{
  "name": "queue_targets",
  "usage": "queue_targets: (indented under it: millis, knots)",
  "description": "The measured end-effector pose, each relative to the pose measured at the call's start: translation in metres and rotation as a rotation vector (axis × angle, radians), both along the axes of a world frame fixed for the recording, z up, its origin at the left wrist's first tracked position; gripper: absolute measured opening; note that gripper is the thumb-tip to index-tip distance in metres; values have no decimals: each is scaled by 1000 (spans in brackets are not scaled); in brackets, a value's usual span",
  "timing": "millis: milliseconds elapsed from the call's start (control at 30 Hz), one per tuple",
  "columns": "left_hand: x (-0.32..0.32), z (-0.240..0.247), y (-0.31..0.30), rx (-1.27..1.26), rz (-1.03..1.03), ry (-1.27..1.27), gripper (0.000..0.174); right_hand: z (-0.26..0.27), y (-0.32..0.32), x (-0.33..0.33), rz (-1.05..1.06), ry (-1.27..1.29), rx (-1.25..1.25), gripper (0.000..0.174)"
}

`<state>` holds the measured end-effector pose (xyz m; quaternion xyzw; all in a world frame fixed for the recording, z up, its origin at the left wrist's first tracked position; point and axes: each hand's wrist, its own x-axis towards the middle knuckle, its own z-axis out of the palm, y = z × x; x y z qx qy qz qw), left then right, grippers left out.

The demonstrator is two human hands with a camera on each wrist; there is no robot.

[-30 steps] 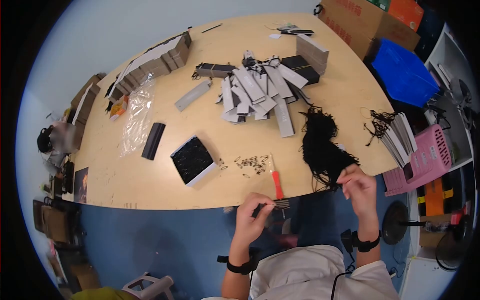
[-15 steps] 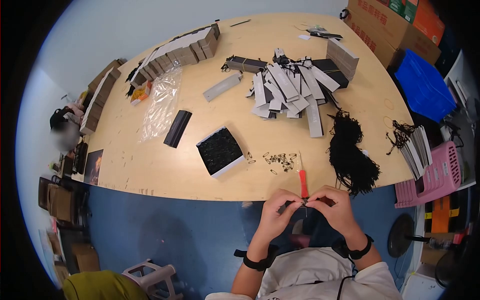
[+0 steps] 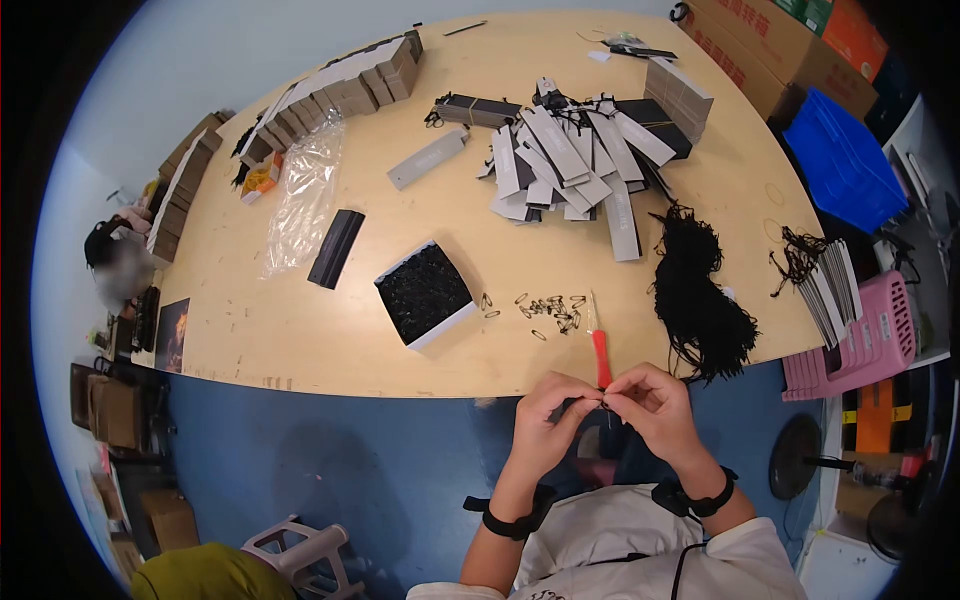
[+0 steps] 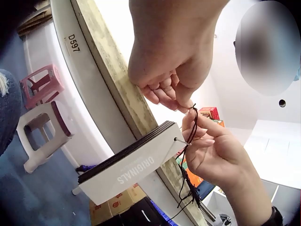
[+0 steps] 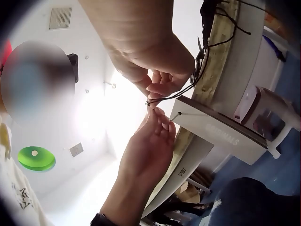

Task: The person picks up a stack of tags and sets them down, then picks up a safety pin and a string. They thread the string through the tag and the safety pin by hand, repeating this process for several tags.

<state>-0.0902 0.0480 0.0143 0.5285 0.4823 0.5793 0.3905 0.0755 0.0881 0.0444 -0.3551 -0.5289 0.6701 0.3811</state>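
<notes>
In front of the table's near edge, my left hand [image 3: 545,425] and right hand [image 3: 655,412] meet fingertip to fingertip. Both pinch a thin black cord [image 4: 193,125] at its small knotted end. Just beside the fingers, a stack of white tags [image 4: 136,165] printed "ORIGINALS" juts out from the table edge, with a thin metal pin [image 5: 175,117] through the hole at its end. The cord's loop passes close by that hole. A red-handled tool with a slim metal shaft [image 3: 602,358] lies on the table right behind the hands.
A heap of black cords [image 3: 700,300] lies at right. Small metal clips [image 3: 552,312] are scattered near a white box [image 3: 445,328] of black pieces. Beyond lie a pile of grey tags [image 3: 570,160] and stacked bundles [image 3: 340,90]. A pink basket [image 3: 850,340] stands at right.
My right hand has come from beside the cord heap to meet the left hand. Since half a second ago both hands stay together, with only slight finger movement; the head view has shifted.
</notes>
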Motion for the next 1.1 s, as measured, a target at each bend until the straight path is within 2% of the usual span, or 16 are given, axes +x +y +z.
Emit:
queue_targets:
  millis: [333, 567, 633, 733, 900, 1100]
  knots:
    - [0, 0, 1, 47, 5, 69, 11, -5, -5, -4, -74, -98, 144, 11]
    - [-3, 2, 1, 39, -41, 89, 9, 3, -3, 0, -38, -196, 238, 12]
    - [-6, 3, 1, 32, -56, 105, 8, 8, 1, 3, 21, -328, 417, 15]
    - [-11, 5, 2, 22, -128, 127, 9, 9, 15, 12, 136, -373, 563, 17]
    - [-20, 14, 8, 133, -311, 330, 11, 15, 24, 13, 302, -292, 554, 13]
    - [-15, 34, -3, -27, -362, 225, 11, 18, 23, 17, 398, -281, 532, 10]
